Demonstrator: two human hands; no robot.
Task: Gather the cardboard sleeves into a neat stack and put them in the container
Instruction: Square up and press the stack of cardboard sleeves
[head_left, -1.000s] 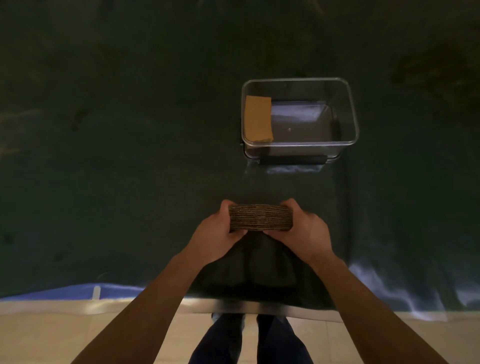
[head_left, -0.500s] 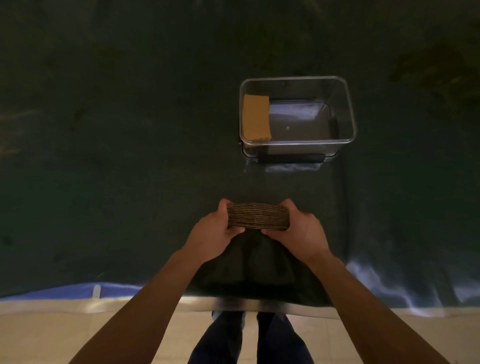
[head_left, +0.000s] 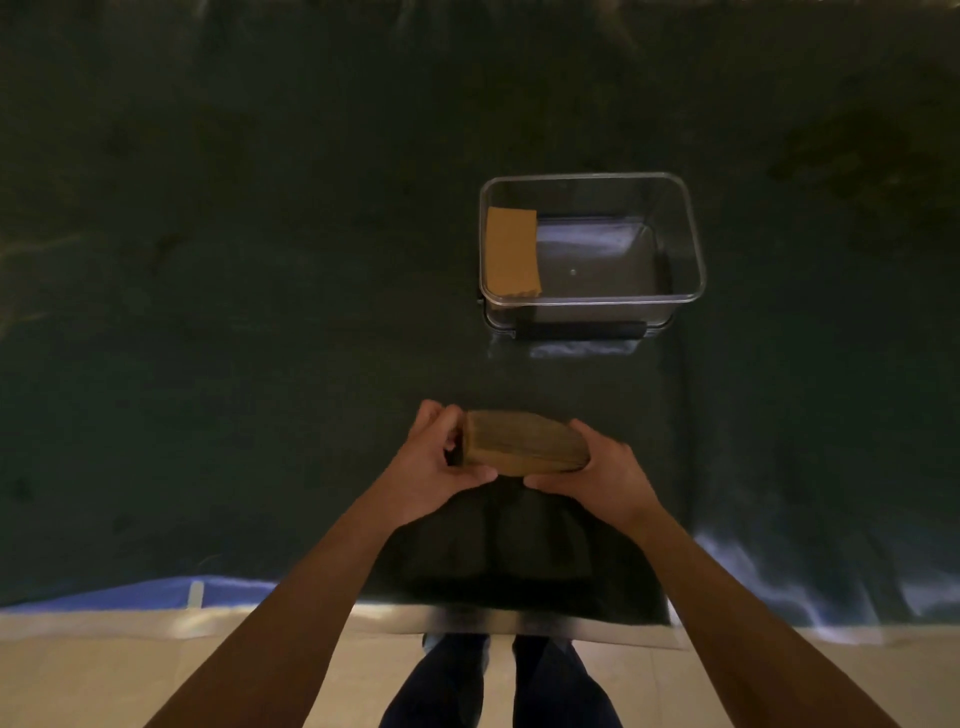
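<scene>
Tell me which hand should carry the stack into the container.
Right, probably. The clear container sits ahead and to the right of the stack; the right hand holds that nearer end, the left hand the far one.

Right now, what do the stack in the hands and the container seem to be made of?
Stack: likely brown cardboard, matte; its side shows many thin layered edges. It is held between the left hand and right hand.
Container: apparently clear rigid plastic, glossy; the dark surface shows through its walls, and its rim catches light.
</scene>
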